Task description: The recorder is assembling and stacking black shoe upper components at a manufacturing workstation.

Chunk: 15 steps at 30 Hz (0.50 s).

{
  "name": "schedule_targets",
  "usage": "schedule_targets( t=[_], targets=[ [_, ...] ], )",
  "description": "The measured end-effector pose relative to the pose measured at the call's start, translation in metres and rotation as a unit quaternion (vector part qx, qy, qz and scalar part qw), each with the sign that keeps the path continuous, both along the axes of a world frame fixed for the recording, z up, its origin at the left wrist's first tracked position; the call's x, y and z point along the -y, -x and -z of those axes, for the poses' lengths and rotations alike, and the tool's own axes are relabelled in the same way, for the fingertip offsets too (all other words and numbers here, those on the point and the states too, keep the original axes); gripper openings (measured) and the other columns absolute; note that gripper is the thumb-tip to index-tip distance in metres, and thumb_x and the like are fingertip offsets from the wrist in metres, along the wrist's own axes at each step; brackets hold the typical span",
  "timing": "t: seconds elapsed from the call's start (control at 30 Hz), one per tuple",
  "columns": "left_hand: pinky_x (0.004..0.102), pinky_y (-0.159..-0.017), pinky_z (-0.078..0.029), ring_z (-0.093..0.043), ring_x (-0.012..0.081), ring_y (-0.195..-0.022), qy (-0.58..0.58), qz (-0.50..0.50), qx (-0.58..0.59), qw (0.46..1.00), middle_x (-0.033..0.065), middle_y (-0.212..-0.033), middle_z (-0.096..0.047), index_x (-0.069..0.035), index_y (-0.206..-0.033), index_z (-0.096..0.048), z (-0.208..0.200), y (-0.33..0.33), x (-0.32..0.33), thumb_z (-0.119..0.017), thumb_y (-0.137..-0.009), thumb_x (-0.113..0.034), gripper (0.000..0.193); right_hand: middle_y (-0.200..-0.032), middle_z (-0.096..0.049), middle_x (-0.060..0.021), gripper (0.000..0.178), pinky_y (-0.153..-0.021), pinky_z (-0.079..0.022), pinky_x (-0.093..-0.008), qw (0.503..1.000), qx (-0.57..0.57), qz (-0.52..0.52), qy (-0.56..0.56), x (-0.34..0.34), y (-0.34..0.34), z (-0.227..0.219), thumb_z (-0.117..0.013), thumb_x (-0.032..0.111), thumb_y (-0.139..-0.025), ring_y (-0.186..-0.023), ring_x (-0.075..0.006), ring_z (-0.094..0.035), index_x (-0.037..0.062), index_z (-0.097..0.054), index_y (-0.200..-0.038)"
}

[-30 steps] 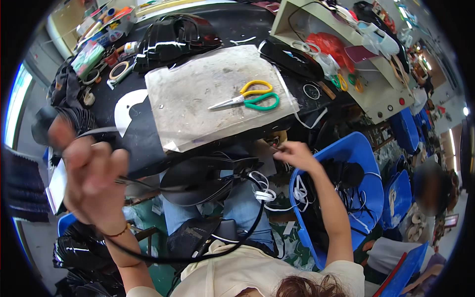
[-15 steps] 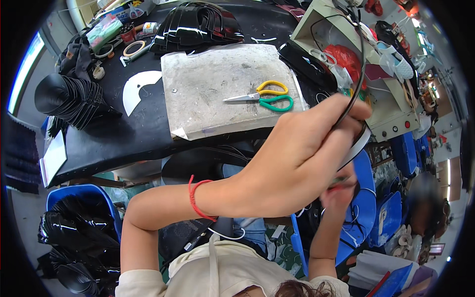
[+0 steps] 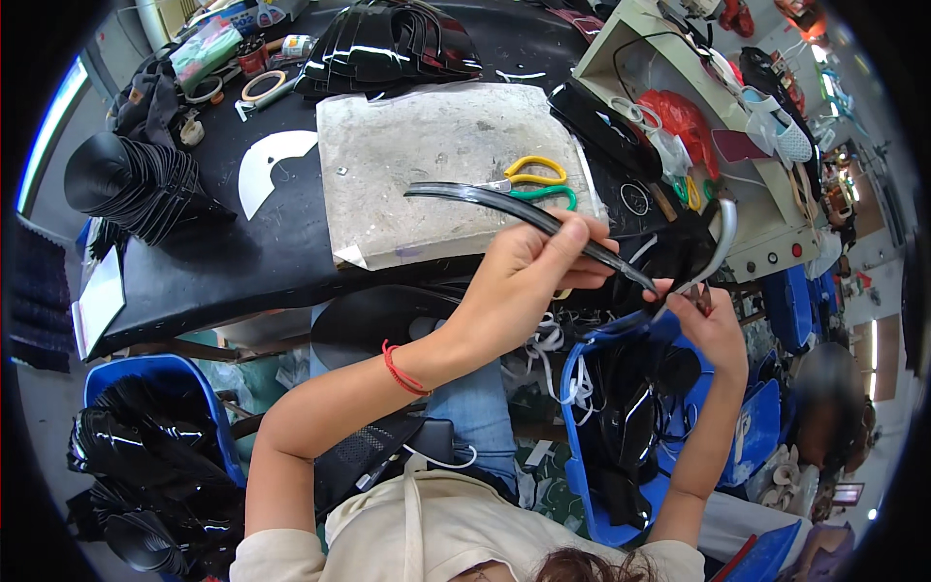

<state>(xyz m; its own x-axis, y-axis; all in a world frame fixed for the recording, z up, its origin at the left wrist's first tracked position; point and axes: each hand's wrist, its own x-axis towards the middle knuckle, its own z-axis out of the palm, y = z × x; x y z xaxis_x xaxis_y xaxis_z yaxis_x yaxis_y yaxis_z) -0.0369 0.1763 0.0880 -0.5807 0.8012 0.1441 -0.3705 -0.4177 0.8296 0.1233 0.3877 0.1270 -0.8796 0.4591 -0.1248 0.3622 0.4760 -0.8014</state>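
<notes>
My left hand (image 3: 543, 257) is closed around a glossy black curved strip (image 3: 485, 199). One end of the strip reaches out to the left over a pair of scissors (image 3: 538, 173) with one yellow and one green handle, hiding part of their blades. At the strip's other end, my right hand (image 3: 713, 325) is closed, thumb and fingers pinching it. A small dark object shows between the right fingers, too unclear to name. Just above that hand curves a piece with a whitish edge (image 3: 725, 233). The scissors lie on a worn pale board (image 3: 388, 145).
Glossy black pieces (image 3: 388, 48) are stacked behind the board. Black curved pieces (image 3: 136, 184) and a white template (image 3: 262, 175) lie to the left. Blue bins hold black pieces at lower left (image 3: 218, 417) and right (image 3: 572, 475). A beige metal cabinet (image 3: 766, 228) stands at right.
My left hand has come down and left from in front of the cabinet, and the black strip now shows over the board. My right hand has risen to the strip's end.
</notes>
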Motion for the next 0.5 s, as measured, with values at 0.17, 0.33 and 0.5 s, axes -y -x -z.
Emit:
schedule_targets(
  t=[0.17,0.33,0.5],
  targets=[
    [0.0282,-0.085,-0.050,-0.060,0.0163,-0.096,-0.033,0.007,0.032,0.999,0.0113,-0.104,-0.061,0.000,-0.107,-0.053,-0.012,0.015,0.001,-0.039,-0.097,-0.030,0.035,-0.083,-0.066,-0.0065,0.036,-0.069,-0.047,-0.0288,0.883,0.210,0.208,-0.364,-0.111,-0.045,0.025,-0.059,0.025,-0.083,-0.071,-0.0128,-0.059,-0.0039,-0.061,-0.103],
    [0.0290,-0.086,-0.050,-0.059,0.0164,-0.096,-0.030,0.052,0.011,0.998,0.0118,-0.104,-0.060,0.002,-0.109,-0.052,-0.018,-0.003,-0.016,-0.041,-0.096,-0.026,0.032,-0.088,-0.065,-0.0039,0.036,-0.052,-0.041,-0.0241,0.975,-0.084,0.131,-0.157,-0.033,-0.003,-0.001,-0.055,0.027,-0.088,-0.054,-0.0070,-0.049,-0.0026,-0.058,-0.109],
    [0.0306,-0.086,-0.050,-0.060,0.0198,-0.097,-0.082,0.013,-0.012,0.996,0.0152,-0.106,-0.060,0.002,-0.110,-0.052,-0.027,0.000,-0.011,-0.041,-0.096,-0.026,0.033,-0.069,-0.062,-0.0015,0.029,-0.042,-0.027,-0.0206,0.995,0.000,0.044,-0.090,-0.014,0.063,-0.010,-0.050,0.025,-0.092,-0.045,-0.0026,-0.038,0.0001,-0.065,-0.094]
  ],
)
